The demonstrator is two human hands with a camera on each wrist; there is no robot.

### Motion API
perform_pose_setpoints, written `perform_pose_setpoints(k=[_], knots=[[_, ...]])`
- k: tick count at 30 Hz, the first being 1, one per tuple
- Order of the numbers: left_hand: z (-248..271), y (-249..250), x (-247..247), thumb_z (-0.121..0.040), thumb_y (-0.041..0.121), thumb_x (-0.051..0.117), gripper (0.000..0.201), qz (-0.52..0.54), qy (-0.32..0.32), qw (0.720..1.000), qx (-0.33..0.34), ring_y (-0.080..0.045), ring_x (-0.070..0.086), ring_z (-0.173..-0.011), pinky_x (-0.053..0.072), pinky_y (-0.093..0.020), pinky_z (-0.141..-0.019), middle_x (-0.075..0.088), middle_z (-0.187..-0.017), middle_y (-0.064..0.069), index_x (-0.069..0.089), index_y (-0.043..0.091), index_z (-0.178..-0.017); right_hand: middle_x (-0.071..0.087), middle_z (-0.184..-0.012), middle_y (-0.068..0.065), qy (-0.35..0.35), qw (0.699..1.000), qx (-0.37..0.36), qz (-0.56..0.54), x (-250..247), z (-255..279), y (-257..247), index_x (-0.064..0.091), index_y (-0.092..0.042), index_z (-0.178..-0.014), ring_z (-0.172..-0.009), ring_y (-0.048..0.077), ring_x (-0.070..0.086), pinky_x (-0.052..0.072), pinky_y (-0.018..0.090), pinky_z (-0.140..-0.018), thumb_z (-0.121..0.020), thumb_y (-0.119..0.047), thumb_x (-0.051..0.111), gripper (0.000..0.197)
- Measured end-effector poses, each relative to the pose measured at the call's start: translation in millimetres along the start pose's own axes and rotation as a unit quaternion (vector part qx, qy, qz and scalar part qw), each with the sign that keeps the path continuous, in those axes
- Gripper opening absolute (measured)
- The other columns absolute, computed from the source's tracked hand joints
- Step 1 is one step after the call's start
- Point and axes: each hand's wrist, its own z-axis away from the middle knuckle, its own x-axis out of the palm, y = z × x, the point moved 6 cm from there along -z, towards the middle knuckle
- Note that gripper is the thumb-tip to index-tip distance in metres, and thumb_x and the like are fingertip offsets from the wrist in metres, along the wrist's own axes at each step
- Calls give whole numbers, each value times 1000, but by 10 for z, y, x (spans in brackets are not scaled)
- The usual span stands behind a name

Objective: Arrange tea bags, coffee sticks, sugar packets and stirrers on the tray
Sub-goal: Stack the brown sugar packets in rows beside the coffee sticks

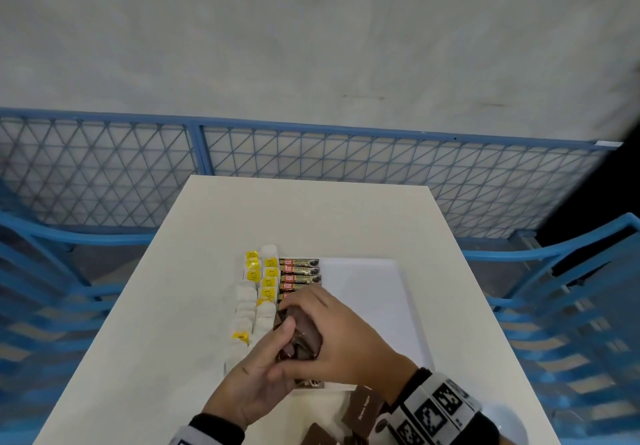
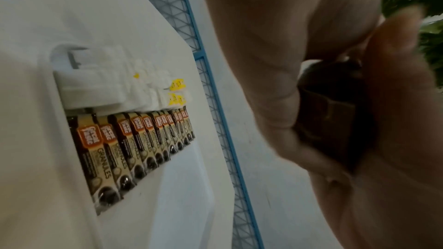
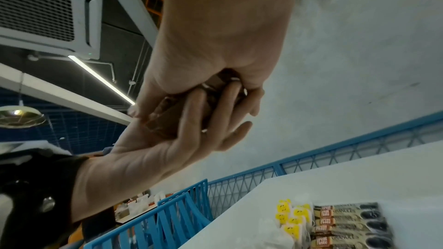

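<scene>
A white tray (image 1: 374, 292) lies on the white table (image 1: 311, 212). Along its left side, tea bags (image 1: 268, 282) with yellow tags sit in two columns, with a row of coffee sticks (image 1: 299, 273) beside them. Above the tray's near left part, both hands hold a small stack of brown sugar packets (image 1: 301, 337). My left hand (image 1: 277, 347) cups it from below with the thumb on top. My right hand (image 1: 311, 309) curls over it from the right. The wrist views show the stack (image 2: 328, 116) (image 3: 167, 113) pinched between the fingers. No stirrers are in view.
More brown sugar packets (image 1: 362, 410) lie loose at the table's near edge, under my right wrist. Blue chairs (image 1: 52, 271) stand at both sides of the table. A blue mesh fence (image 1: 311, 160) runs behind it. The tray's right part is bare.
</scene>
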Motion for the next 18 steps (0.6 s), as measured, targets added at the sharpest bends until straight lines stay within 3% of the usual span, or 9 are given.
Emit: perform_pose_setpoints(k=[2, 4, 7, 9, 11, 14, 16, 18], knots=[[5, 8, -68, -52, 29, 87, 63, 19, 25, 999, -9, -26, 71, -82, 59, -34, -62, 71, -94, -18, 64, 3, -105, 49, -118, -4, -48, 998, -25, 19, 120, -26, -50, 47, -23, -125, -112, 6, 45, 34, 23, -104, -55, -47, 85, 84], [10, 31, -82, -35, 20, 91, 62, 61, 18, 998, -13, -30, 71, -80, 58, -36, -59, 70, -90, -22, 70, 2, -91, 47, -118, -2, -75, 996, -37, 41, 224, -36, -50, 48, -22, -122, -116, 9, 43, 26, 25, -109, -49, -46, 88, 87], [16, 45, -146, -17, 17, 95, 67, 57, 9, 998, -24, -29, 71, -73, 57, -35, -56, 68, -80, -23, 72, -2, -77, 49, -117, -3, -78, 996, -29, 38, 287, -40, -34, 50, -17, -110, -120, 11, 42, 22, 23, -108, -52, -42, 88, 74], [10, 46, -164, -16, 20, 96, 68, 34, 8, 999, -27, -26, 71, -71, 57, -32, -54, 69, -78, -21, 72, -2, -75, 54, -109, -3, -63, 997, -27, 30, 260, -61, -32, 54, -14, -104, -110, 9, 48, 28, 17, -100, -58, -40, 85, 61], [-5, 43, -130, -24, 27, 95, 62, 17, 9, 1000, -24, -23, 71, -69, 56, -29, -53, 70, -76, -19, 72, -1, -74, 59, -99, -3, -44, 999, -23, 13, 199, -84, -19, 59, -11, -102, -94, 7, 53, 36, 13, -89, -63, -36, 84, 54], [-64, -7, -97, -62, 36, 74, 49, 4, 50, 998, -40, -19, 72, -75, 58, -28, -57, 73, -85, -14, 66, 3, -99, 59, -107, -3, -60, 998, -23, -6, 149, -80, 34, 58, -11, -111, -98, 6, 54, 41, 16, -90, -59, -32, 87, 63], [-115, -45, -108, -68, 34, 60, 44, 3, 68, 997, -39, -18, 72, -77, 59, -28, -60, 74, -87, -12, 64, 7, -103, 53, -114, 2, -93, 995, -17, -29, 132, -52, 103, 55, -11, -116, -106, 8, 52, 41, 18, -95, -58, -26, 88, 69], [-142, -62, -92, -67, 33, 61, 42, 8, 71, 997, -37, -19, 73, -76, 60, -31, -64, 74, -86, -13, 66, 7, -99, 51, -112, 2, -114, 993, -12, -26, 96, -34, 159, 55, -11, -114, -104, 10, 51, 42, 19, -92, -60, -21, 86, 63]])
